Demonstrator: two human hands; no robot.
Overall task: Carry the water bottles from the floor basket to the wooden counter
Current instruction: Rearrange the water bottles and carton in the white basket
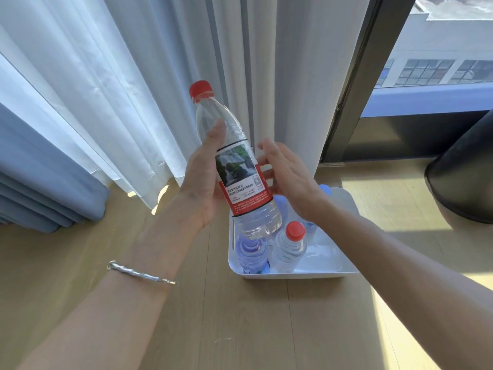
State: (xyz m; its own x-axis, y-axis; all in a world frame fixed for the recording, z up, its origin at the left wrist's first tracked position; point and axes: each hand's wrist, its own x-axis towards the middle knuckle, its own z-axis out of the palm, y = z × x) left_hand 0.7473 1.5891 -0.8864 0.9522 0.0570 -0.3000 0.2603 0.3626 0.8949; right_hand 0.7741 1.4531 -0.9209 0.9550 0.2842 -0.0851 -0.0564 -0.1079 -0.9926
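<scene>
A silver bracelet [141, 273] circles the left forearm at about 7 o'clock in the view, nearest the camera. Above it the left hand [201, 180] grips a large water bottle [234, 161], palm against its left side, thumb stretched up along the clear shoulder, the remaining fingers wrapped round behind the label and hidden. The right hand [288, 180] is at the bottle's right side with its fingers [266, 148] spread and loosely curved; the fingertips lie at the edge of the label, but whether they press on it cannot be told. It holds nothing by itself.

The bottle is lifted clear above the floor basket [344, 273], its long axis tilted, red cap [201, 89] pointing to about 11 o'clock and its base down toward 5 o'clock, over the bottles left inside. The white basket stands on the wooden floor [240, 329], right of centre. In it a small red-capped bottle [290, 244] stands upright, a blue-tinted bottle [250, 252] just beside it at 9 o'clock, and more blue bottles lie partly hidden behind the right wrist. White curtains [133, 76] hang at 12 o'clock.
</scene>
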